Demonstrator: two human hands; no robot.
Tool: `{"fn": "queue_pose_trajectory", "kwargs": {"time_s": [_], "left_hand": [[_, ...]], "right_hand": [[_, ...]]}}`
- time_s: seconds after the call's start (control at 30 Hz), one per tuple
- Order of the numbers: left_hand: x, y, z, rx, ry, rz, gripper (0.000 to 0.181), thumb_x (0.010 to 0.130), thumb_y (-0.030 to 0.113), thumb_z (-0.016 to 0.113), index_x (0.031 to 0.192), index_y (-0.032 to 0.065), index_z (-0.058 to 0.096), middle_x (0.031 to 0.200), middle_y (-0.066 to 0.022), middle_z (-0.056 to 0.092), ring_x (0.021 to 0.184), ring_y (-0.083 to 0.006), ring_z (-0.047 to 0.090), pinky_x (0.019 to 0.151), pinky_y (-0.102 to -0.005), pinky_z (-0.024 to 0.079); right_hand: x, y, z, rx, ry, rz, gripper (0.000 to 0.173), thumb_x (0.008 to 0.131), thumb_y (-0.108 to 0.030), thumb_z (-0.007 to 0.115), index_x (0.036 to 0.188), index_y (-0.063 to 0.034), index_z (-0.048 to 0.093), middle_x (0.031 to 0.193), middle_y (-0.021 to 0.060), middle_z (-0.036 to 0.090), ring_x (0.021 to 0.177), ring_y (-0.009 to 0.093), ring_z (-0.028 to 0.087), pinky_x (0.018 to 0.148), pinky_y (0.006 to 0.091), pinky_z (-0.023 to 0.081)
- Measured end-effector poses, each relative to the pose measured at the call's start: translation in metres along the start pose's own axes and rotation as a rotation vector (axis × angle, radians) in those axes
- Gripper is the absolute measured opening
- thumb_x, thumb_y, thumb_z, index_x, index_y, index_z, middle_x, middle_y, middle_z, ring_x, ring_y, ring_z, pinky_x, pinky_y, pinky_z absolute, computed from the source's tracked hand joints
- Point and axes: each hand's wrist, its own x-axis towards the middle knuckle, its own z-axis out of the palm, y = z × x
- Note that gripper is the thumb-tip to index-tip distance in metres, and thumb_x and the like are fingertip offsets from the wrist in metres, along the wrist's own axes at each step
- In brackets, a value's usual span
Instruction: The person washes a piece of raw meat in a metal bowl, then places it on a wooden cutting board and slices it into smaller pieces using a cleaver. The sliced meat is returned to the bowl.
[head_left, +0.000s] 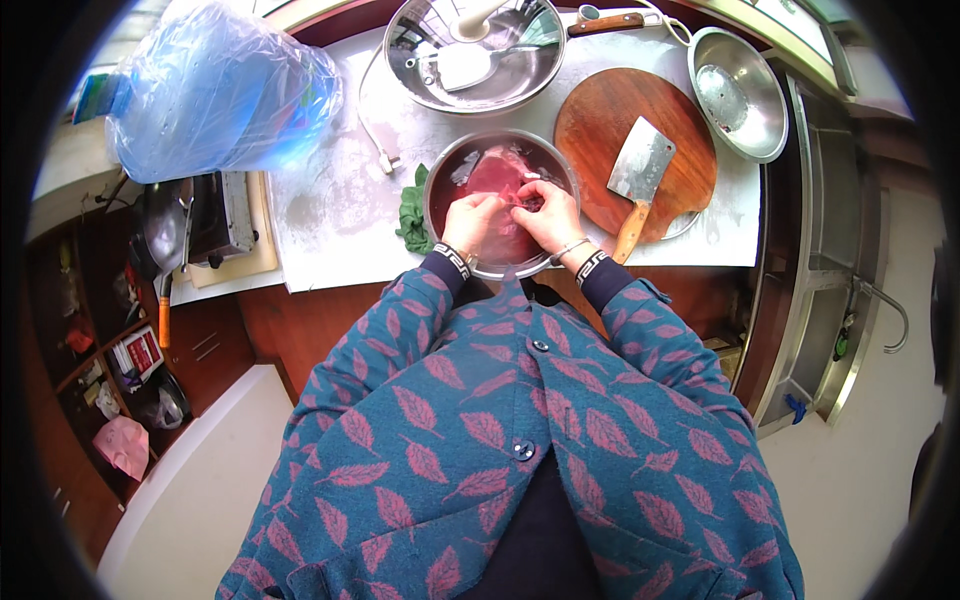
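A steel bowl (441, 161) stands at the counter's front edge, filled with reddish liquid. Raw red meat (491, 172) lies in it, partly under the surface. Over the bowl, my left hand (474, 219) pinches a small pink piece of meat (510, 196) between thumb and fingers. My right hand (551, 216) grips the same piece from the other side, its fingertips close to the left ones. Whether this piece is joined to the larger meat cannot be made out. Both wrists rest near the bowl's rim.
Right of the bowl, a cleaver (642, 159) lies on a round wooden chopping board (592, 120). A steel basin (772, 112) sits beyond it. Behind is a glass-lidded pan (409, 75). A green cloth (413, 217) touches the bowl's left; a plug (388, 163) and plastic-wrapped blue jug (217, 105) lie farther left.
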Motion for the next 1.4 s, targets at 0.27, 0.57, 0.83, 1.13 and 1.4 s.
{"fn": "queue_pose_trajectory", "kwargs": {"time_s": [0.27,0.57,0.83,1.13,1.4], "left_hand": [[0.002,0.005,-0.007,-0.149,-0.082,-0.078,0.012,0.085,0.007,0.06,0.09,-0.0019,0.065,0.084,-0.0091,0.067,0.075,-0.0172,0.065,0.069,-0.0308,0.054],[0.004,0.004,-0.015,-0.214,-0.078,-0.127,0.01,0.086,0.008,0.06,0.09,0.0006,0.066,0.086,-0.008,0.068,0.08,-0.0166,0.065,0.072,-0.0336,0.054],[0.012,0.0,-0.013,-0.034,-0.054,-0.09,0.014,0.085,0.012,0.062,0.091,0.0001,0.066,0.082,-0.0079,0.068,0.069,-0.0166,0.064,0.063,-0.03,0.053],[0.005,0.009,-0.009,0.025,-0.038,-0.086,0.013,0.083,0.011,0.063,0.086,-0.0017,0.067,0.078,-0.0078,0.067,0.067,-0.0148,0.063,0.062,-0.0276,0.052],[0.001,0.014,-0.004,0.204,-0.067,-0.017,0.014,0.083,0.011,0.063,0.083,-0.0021,0.068,0.078,-0.0058,0.067,0.07,-0.013,0.062,0.068,-0.0255,0.05]], "right_hand": [[0.0,0.002,-0.006,0.065,-0.05,-0.036,0.026,0.07,-0.021,0.071,0.09,-0.0052,0.069,0.092,0.0152,0.068,0.087,0.027,0.066,0.082,0.034,0.051],[-0.002,-0.002,-0.01,0.011,-0.057,-0.331,0.024,0.076,-0.017,0.068,0.097,-0.0054,0.067,0.095,0.0156,0.066,0.089,0.03,0.065,0.081,0.0346,0.052],[0.004,-0.013,-0.006,-0.225,0.013,-0.483,0.018,0.076,-0.012,0.068,0.092,-0.0047,0.066,0.086,0.0117,0.067,0.076,0.025,0.067,0.07,0.032,0.053],[0.003,-0.007,-0.012,-0.008,-0.073,-0.383,0.021,0.073,-0.017,0.068,0.09,-0.0053,0.067,0.084,0.0153,0.067,0.079,0.031,0.066,0.073,0.0362,0.053],[0.001,-0.011,-0.006,-0.121,-0.025,-0.337,0.017,0.073,-0.016,0.065,0.085,-0.0046,0.069,0.083,0.0158,0.067,0.078,0.032,0.066,0.074,0.0366,0.054]]}}
